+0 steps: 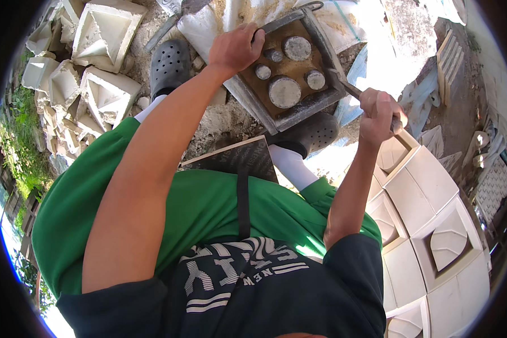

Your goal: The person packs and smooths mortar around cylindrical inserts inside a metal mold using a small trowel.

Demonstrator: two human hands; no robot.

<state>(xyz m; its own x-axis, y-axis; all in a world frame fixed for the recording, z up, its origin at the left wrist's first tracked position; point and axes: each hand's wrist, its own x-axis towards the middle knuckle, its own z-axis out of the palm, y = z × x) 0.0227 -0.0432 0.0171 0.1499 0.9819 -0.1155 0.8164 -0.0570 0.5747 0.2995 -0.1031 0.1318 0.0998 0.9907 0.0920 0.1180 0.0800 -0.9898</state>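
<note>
Curling its fingers over the grey frame (310,111), the left hand (235,52) grips one edge; the right hand (380,114) wraps its fingers round a tool (351,89). The frame lies between their fingers. Work seems partway: five round plugs (284,92) sit inside, none lifted out.

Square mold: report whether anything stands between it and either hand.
Nothing visible stands between the left hand and the square mold; that hand grips its rim. Between the right hand and the mold's right corner, only the held metal tool intervenes.
</note>
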